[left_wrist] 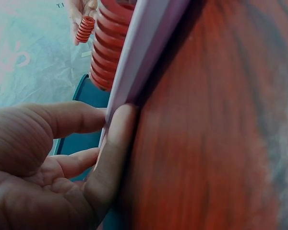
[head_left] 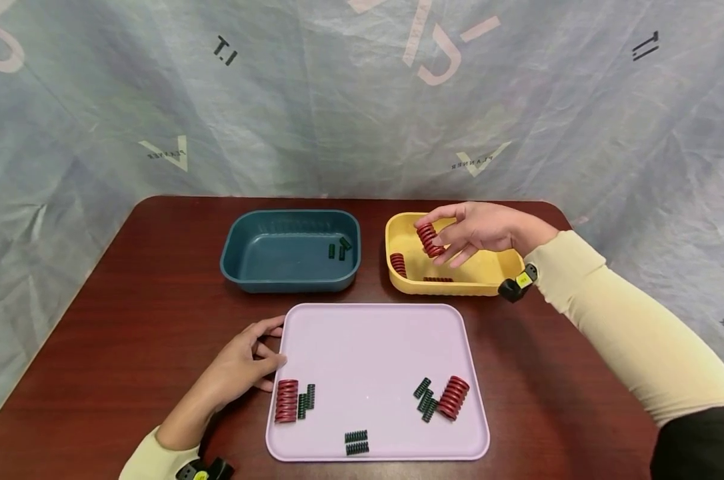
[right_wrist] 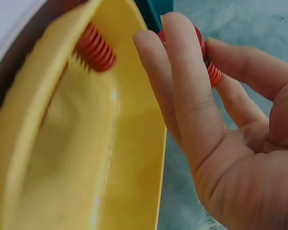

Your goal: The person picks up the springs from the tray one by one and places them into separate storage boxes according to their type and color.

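The right hand is pinching a red spring, half hidden by fingers, over the yellow bin; the left hand, relaxed, is touching the lilac tray.

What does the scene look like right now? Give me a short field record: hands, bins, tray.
right hand: right hand pinches a red spring above the yellow bin
left hand: left hand rests against the left rim of the lilac tray, holding nothing
yellow bin: two more red springs inside, one at the left wall
blue bin: blue bin holds small dark green springs near its right wall
tray: two red springs and several dark green springs along the near half
surface: dark wooden table
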The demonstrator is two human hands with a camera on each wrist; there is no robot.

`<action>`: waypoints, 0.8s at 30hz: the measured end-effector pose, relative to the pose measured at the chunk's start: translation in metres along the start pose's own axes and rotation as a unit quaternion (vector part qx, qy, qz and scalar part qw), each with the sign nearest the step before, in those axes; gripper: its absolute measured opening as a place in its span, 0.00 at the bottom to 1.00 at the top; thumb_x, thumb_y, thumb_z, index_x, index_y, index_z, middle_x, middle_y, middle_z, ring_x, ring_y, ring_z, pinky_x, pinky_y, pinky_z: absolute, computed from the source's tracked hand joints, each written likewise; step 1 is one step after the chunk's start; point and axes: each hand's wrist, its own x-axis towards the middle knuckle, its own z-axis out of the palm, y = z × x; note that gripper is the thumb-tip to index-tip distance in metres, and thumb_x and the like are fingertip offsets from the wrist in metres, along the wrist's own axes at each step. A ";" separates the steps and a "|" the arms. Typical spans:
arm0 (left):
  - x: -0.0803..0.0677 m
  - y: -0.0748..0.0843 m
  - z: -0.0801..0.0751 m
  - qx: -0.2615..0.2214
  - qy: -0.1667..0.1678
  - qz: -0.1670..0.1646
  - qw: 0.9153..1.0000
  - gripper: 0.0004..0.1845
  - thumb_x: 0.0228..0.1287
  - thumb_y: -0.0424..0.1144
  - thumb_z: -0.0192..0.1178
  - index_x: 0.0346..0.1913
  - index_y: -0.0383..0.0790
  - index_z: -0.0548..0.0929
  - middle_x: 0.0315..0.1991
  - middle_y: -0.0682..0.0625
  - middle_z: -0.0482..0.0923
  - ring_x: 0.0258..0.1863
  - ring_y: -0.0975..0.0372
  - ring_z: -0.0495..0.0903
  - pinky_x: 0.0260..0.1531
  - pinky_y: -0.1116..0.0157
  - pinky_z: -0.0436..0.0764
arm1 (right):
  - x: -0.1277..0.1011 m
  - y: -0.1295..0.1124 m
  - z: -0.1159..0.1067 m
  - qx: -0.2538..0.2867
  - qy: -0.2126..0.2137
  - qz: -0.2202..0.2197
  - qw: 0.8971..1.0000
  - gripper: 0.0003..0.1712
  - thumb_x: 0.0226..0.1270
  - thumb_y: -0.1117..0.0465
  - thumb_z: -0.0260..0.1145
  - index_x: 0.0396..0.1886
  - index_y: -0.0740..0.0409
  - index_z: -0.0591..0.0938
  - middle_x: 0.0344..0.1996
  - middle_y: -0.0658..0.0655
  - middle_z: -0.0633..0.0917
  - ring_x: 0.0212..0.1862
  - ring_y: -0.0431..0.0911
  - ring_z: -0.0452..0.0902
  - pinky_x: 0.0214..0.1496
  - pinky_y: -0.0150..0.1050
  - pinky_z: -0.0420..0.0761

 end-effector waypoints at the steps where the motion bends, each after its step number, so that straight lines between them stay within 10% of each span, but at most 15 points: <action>1: 0.000 0.000 0.000 0.000 0.000 0.001 1.000 0.37 0.65 0.23 0.65 0.76 0.36 0.66 0.65 0.36 0.66 0.40 0.53 0.82 0.25 0.54 0.89 | 0.003 -0.001 -0.002 -0.008 0.001 0.010 1.000 0.30 0.76 0.74 0.59 0.74 0.55 0.71 0.55 0.68 0.80 0.53 0.68 0.83 0.53 0.58 0.85; 24: 0.001 0.001 0.000 0.015 0.006 -0.001 1.000 0.36 0.66 0.24 0.64 0.76 0.38 0.67 0.65 0.37 0.67 0.39 0.54 0.82 0.25 0.54 0.89 | 0.047 0.021 -0.024 -0.074 0.032 0.114 0.990 0.30 0.73 0.75 0.62 0.72 0.67 0.67 0.48 0.69 0.82 0.42 0.58 0.88 0.49 0.49 0.88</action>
